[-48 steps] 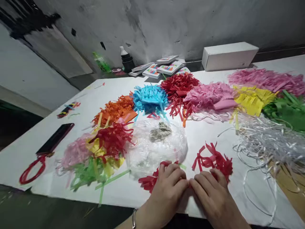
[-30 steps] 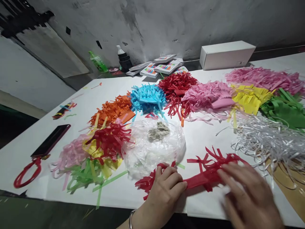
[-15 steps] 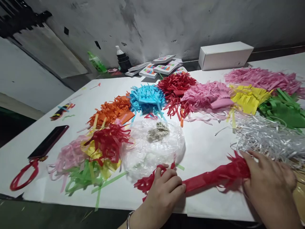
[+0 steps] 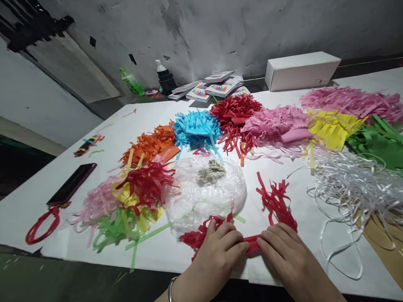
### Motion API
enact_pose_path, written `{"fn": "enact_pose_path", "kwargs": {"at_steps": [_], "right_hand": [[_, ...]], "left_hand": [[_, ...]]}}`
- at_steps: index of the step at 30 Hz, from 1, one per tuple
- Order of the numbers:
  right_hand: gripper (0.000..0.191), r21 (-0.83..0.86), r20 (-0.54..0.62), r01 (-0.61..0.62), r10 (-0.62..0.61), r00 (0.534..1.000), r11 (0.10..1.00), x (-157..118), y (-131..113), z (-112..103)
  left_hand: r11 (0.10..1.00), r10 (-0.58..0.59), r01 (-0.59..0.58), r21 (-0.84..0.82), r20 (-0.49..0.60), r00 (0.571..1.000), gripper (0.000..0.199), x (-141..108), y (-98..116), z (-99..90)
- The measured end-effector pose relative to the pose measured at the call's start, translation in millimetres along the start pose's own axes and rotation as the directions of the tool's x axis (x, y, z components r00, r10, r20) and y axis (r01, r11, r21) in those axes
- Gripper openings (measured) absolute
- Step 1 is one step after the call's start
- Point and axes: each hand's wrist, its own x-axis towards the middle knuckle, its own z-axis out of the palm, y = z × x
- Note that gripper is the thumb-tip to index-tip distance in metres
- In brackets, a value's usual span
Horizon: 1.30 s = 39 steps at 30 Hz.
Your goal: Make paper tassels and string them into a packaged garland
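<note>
Technician: Head view. Locate the red fringed strip (image 4: 252, 242).

Reference: It lies at the near edge of the white table (image 4: 163, 252), on the near side of the crumpled clear plastic (image 4: 204, 205). Its flat band spans the narrow gap between the hands; red fringe spreads beyond each hand.

Technician: Specify finger state.

Reference: The left hand (image 4: 222, 245) has its fingers curled close together, holding the band's left part. The right hand (image 4: 285, 247) has its fingers side by side, holding the right part. The undersides of both grips are hidden.

Technician: List adjacent items.

Reference: A greyish lump (image 4: 211, 173) rests on the plastic. Left of it: a mixed fringe pile (image 4: 149, 184). Right: a white ribbon tangle (image 4: 355, 188).
</note>
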Motion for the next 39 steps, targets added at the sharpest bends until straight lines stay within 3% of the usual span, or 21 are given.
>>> {"fn": "enact_pose_path", "kwargs": {"at_steps": [7,12,16,20,25,31,35,39], "right_hand": [[0.025,0.077,0.022,-0.192,0.191,0.981,0.978,-3.4,9.9,-15.6],[0.024,-0.051,-0.012,-0.275,0.275,0.961,0.96,-2.4,7.8,-7.9],[0.029,-0.129,-0.007,-0.323,0.325,0.946,0.938,0.9,9.0,-0.8],[0.033,-0.173,0.019,-0.33,0.338,0.941,0.928,2.7,11.5,0.3],[0.026,-0.12,-0.014,-0.363,0.364,0.931,0.924,3.2,9.7,-4.1],[0.014,-0.026,-0.061,-0.102,0.1,0.993,0.994,1.0,-0.9,2.6],[0.02,-0.035,-0.002,-0.047,0.046,0.999,0.998,4.9,-6.4,7.0],[0.028,-0.039,0.004,-0.029,0.029,1.0,0.999,10.0,-8.5,8.0]], "left_hand": [[0.984,-0.15,0.151,-0.097,0.014,0.989,0.013,-2.3,8.1,-11.3],[0.925,-0.356,0.355,-0.132,0.018,0.934,0.016,3.9,15.9,-10.9],[0.909,-0.411,0.416,-0.038,0.096,0.907,0.016,9.3,16.9,-10.9],[0.924,-0.382,0.381,0.022,0.099,0.919,0.013,10.3,16.0,-11.9],[0.977,-0.157,0.149,0.151,0.045,0.987,0.016,5.9,15.1,-6.1],[0.98,-0.019,0.003,0.201,0.079,0.997,0.017,13.3,7.7,-2.3],[0.994,-0.089,0.087,0.071,0.023,0.996,0.014,16.9,3.2,-1.2],[0.993,-0.117,0.118,-0.006,0.057,0.991,0.008,11.9,4.3,1.7]]}}
